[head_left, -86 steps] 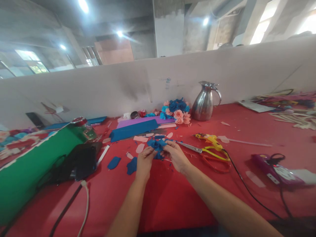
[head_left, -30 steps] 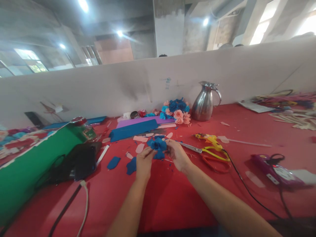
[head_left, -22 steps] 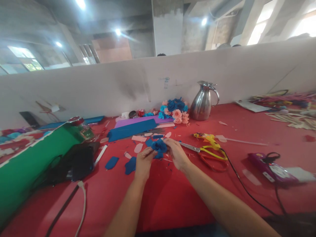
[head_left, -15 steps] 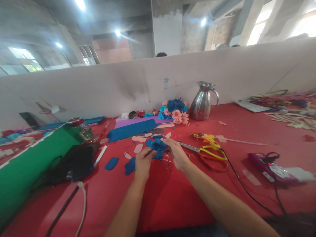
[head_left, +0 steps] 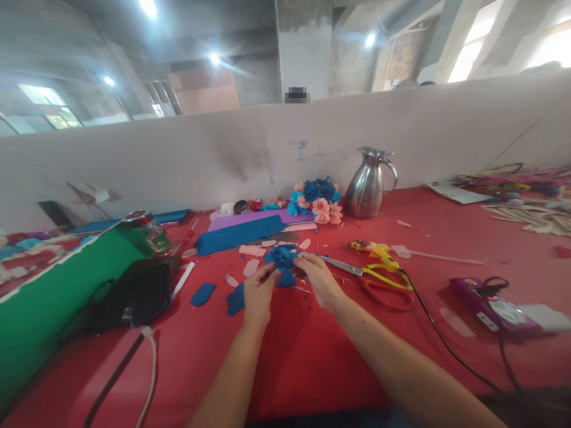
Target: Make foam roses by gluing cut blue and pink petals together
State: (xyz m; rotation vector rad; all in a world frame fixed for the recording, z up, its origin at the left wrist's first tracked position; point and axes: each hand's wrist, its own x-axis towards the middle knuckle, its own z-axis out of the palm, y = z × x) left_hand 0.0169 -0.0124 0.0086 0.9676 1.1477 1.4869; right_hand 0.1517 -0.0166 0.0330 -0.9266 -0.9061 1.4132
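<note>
A blue paper flower (head_left: 282,261) is held just above the red table (head_left: 312,351), between both hands. My left hand (head_left: 259,291) pinches its lower left side, fingers closed on the petals. From the right, my right hand (head_left: 317,279) grips it, fingers curled around its edge. Loose blue petal pieces (head_left: 205,293) lie to the left of my hands. Pale pink petal cut-outs (head_left: 252,267) lie just beyond them.
Yellow-handled scissors (head_left: 379,274) and a yellow glue gun (head_left: 377,250) with a black cord lie to the right. A steel jug (head_left: 368,183), finished pink and blue flowers (head_left: 317,201), blue and purple sheets (head_left: 241,233), a green roll (head_left: 53,297) and a black bag (head_left: 134,291) stand around.
The blue flower has been turned and shifted slightly in my fingers; both hands keep their grip in about the same place. A person's head has appeared behind the partition.
</note>
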